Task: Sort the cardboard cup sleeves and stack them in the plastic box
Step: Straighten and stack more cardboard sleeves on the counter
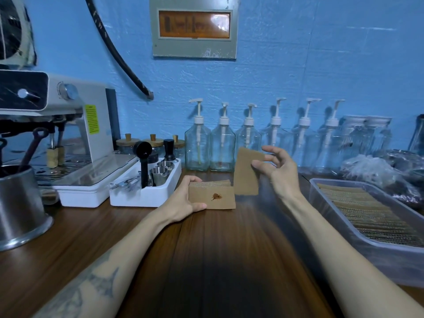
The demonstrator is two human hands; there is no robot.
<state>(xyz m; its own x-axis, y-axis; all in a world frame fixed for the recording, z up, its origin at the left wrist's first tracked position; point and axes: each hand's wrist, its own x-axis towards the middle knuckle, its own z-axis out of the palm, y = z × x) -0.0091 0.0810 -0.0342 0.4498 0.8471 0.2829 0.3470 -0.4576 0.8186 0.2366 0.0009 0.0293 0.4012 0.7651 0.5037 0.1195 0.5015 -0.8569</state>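
Hands sorting brown cardboard cup sleeves.
Left hand [183, 200] grips stained flat stack [212, 195]; right hand [276, 169] pinches single upright sleeve [246, 173] beside clear plastic box [321, 200].

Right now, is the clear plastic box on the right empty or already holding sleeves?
Holding sleeves: the clear plastic box contains a row of brown cardboard sleeves lying inside.

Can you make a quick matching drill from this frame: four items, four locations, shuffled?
Items:
1. stained sleeve stack
2. single sleeve
3. plastic box
4. pump bottles

Places:
A. against the blue wall
B. held upright by the right hand
C. gripped by the left hand
D. on the counter at right, sleeves inside

Pairs: 1-C, 2-B, 3-D, 4-A
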